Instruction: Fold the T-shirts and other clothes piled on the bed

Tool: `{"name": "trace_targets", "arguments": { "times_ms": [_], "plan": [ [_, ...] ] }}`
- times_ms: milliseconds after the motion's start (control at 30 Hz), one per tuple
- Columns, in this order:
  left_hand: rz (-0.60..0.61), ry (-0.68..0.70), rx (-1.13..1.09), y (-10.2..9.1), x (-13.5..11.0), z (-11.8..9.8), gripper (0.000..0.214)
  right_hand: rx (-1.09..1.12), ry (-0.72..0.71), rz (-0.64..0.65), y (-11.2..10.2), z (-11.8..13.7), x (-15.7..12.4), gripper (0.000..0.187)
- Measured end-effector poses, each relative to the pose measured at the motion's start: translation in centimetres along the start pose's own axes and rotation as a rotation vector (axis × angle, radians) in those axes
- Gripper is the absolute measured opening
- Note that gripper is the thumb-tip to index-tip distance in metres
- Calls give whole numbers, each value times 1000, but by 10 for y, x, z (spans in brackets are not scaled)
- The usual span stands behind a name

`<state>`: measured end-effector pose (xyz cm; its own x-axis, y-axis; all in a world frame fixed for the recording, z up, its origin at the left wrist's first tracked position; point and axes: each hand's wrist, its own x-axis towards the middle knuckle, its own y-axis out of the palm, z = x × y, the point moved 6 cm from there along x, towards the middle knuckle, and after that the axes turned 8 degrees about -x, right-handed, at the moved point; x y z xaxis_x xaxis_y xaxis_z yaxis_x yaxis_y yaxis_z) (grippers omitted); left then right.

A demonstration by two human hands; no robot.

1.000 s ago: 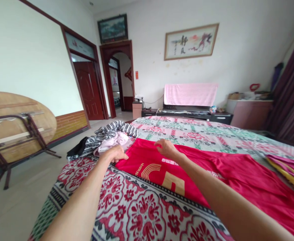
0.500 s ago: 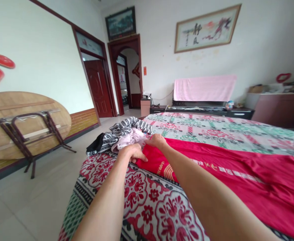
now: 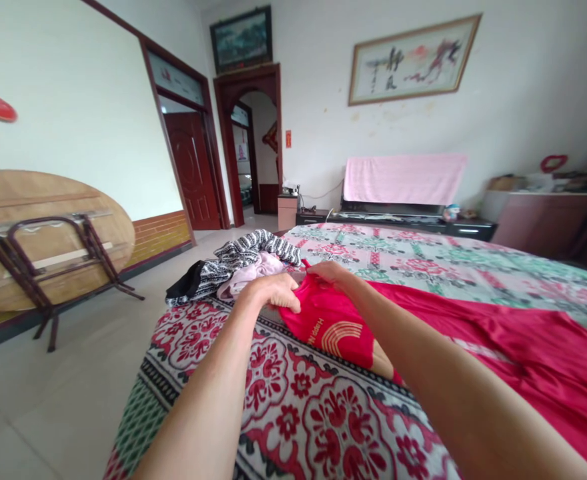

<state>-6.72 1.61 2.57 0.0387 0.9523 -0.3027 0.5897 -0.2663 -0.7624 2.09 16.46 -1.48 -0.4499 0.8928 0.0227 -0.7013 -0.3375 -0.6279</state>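
Note:
A shiny red garment (image 3: 426, 323) with gold and white print lies stretched along the bed, running off toward the right. At its far left end, my left hand (image 3: 279, 291) pinches the edge between thumb and fingers. My right hand (image 3: 327, 273) grips the same end a little farther back, where a narrow red corner sticks out past the fingers. Beyond my left hand sits a heap made of a black-and-white patterned garment (image 3: 258, 245) and a pale pink cloth (image 3: 246, 275). Part of the red garment is hidden under my right forearm.
Patterned covers (image 3: 273, 380) spread over the bed beneath everything. To the left, a folded round table (image 3: 68, 193) leans on the wall above a tiled floor (image 3: 73, 387). Low black cabinets (image 3: 468, 230) and a pink towel-draped screen (image 3: 403, 179) stand behind the bed.
Both hands have lifted and shifted slightly with the red garment's end, still holding it. Its near edge has moved, showing more gold print and a tan patch. The camera view has turned slightly right.

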Motion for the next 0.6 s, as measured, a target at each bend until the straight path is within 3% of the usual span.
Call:
{"name": "trace_targets", "arguments": {
  "times_ms": [200, 400, 533, 600],
  "plan": [
    [-2, 171, 45, 32, -1, -57, 16, 415, 116, 14, -55, -44, -44, 5],
    [70, 121, 5, 72, 3, -80, 11, 368, 176, -102, -85, -90, -76, 6],
    [98, 128, -20, 87, 5, -85, 7, 335, 138, -158, -89, -97, -81, 7],
    [109, 135, -20, 92, 7, -85, 6, 268, 145, -196, -90, -99, -82, 16]
  ]
}}
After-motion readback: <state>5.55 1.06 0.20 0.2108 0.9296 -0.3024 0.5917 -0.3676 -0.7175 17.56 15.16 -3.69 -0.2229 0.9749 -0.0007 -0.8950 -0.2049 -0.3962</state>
